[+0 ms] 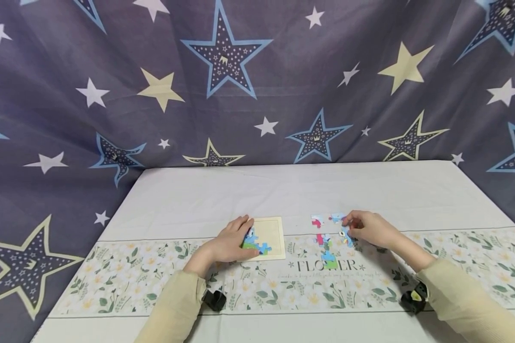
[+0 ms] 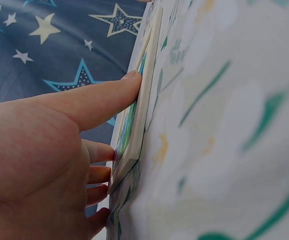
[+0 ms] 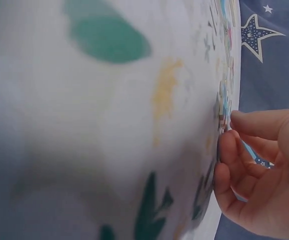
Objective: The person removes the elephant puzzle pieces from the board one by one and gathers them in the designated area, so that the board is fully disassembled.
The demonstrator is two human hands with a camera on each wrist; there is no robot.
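Observation:
A square wooden puzzle tray (image 1: 282,238) lies on the table with its left part filled by blue and green pieces (image 1: 263,248). My left hand (image 1: 231,240) rests over its left side. In the left wrist view, the thumb (image 2: 107,102) presses along the tray's rim (image 2: 143,110) and the other fingertips meet its edge. To the right, my right hand (image 1: 372,229) hovers low at a blue puzzle piece (image 1: 345,235), thumb and forefinger bent beside it. The right wrist view has a gap between thumb and forefinger, with pieces (image 3: 223,100) just past the thumb tip.
Loose pieces lie between the hands: a red-and-white one (image 1: 316,221), a light blue one (image 1: 336,217), a red one (image 1: 319,239) and a blue-green one (image 1: 329,260). Beneath them runs a floral band (image 1: 283,290) on the white tablecloth (image 1: 206,195). A star-patterned curtain (image 1: 257,109) hangs behind.

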